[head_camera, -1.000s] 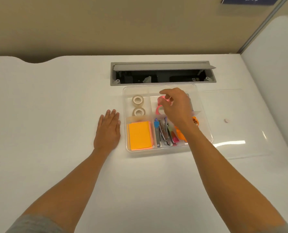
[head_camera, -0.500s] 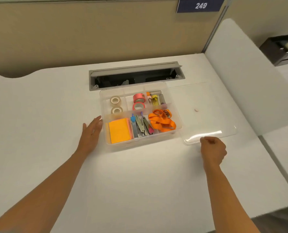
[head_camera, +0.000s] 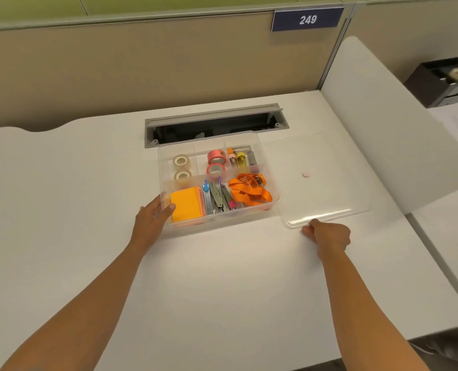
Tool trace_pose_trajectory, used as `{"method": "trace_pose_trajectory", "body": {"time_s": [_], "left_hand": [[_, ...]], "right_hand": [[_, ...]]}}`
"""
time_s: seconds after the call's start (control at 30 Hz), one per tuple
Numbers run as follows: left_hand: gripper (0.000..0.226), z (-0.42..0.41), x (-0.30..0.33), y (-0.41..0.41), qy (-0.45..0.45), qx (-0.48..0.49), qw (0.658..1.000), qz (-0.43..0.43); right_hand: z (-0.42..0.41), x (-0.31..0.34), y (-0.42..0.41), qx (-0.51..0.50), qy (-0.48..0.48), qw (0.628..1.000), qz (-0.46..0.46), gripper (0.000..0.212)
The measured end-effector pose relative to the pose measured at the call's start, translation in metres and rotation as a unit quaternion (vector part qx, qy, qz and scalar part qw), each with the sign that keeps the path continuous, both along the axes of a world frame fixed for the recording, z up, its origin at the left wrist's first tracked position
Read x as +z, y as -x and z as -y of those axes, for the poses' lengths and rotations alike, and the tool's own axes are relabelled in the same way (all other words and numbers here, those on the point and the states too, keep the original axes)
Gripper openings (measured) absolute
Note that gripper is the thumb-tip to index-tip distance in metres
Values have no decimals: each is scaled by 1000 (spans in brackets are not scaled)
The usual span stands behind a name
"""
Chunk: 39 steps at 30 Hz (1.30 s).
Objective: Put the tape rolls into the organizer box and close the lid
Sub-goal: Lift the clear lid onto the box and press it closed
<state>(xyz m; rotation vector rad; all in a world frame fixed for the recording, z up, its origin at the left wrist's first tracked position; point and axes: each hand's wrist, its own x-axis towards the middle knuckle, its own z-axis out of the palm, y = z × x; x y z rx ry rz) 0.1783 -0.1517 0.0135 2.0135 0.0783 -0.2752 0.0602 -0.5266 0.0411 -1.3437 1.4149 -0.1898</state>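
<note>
The clear organizer box (head_camera: 269, 167) stands open on the white desk. Two beige tape rolls (head_camera: 180, 161) lie in its back left compartment. Two pink tape rolls (head_camera: 216, 156) sit in the back middle one. My left hand (head_camera: 153, 216) grips the box's front left corner, thumb over the rim. The clear lid (head_camera: 326, 183) lies flat to the right of the box. My right hand (head_camera: 326, 234) is curled at the lid's near edge, thumb touching it; whether it pinches the lid I cannot tell.
Orange sticky notes (head_camera: 186, 204), staplers (head_camera: 218, 198), an orange lanyard (head_camera: 250, 190) and markers (head_camera: 239, 158) fill other compartments. An open cable tray (head_camera: 214, 127) lies behind the box. A white divider panel (head_camera: 383, 124) stands at right, a black tape dispenser (head_camera: 444, 80) beyond it.
My right hand left the pink tape rolls in the box and came to the lid's near edge. My left hand moved from the desk onto the box's corner.
</note>
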Motion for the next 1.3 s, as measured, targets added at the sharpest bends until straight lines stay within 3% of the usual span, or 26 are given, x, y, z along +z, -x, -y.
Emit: {"method": "trace_pose_trajectory", "body": {"time_s": [0.2, 0.4, 0.53, 0.67, 0.77, 0.87, 0.97, 1.07, 1.13, 1.2, 1.3], "left_hand": [[55, 5, 7, 3, 3, 4, 1000, -21], [52, 9, 9, 3, -18, 2, 1000, -19], [51, 9, 10, 3, -16, 7, 1000, -21], [53, 10, 16, 5, 2, 7, 1000, -8], [56, 8, 18, 4, 7, 55, 998, -2], [55, 4, 26, 0, -24, 102, 994, 38], [52, 2, 39, -5, 31, 133, 987, 79], [54, 0, 55, -13, 87, 146, 982, 89], [65, 0, 69, -18, 154, 143, 976, 58], [81, -4, 81, -20, 242, 123, 962, 3], [90, -17, 91, -17, 386, 69, 917, -75]], "right_hand": [[2, -4, 0, -39, -49, 997, 49, 16], [16, -7, 1, -29, -127, 966, 226, 14], [22, 3, -4, -8, -111, 949, 296, 21], [28, 23, -15, 15, -14, 948, 319, 28], [30, 34, -23, 65, 156, 941, 293, 21], [29, 46, -33, 94, 321, 908, 254, 15], [28, 55, -43, 120, 440, 845, 279, 12], [20, 61, -53, 158, 484, 802, 313, 16], [12, 64, -58, 194, 504, 767, 347, 12], [7, 63, -61, 231, 527, 728, 372, 23], [-1, 65, -63, 329, 449, 728, 402, 25]]}}
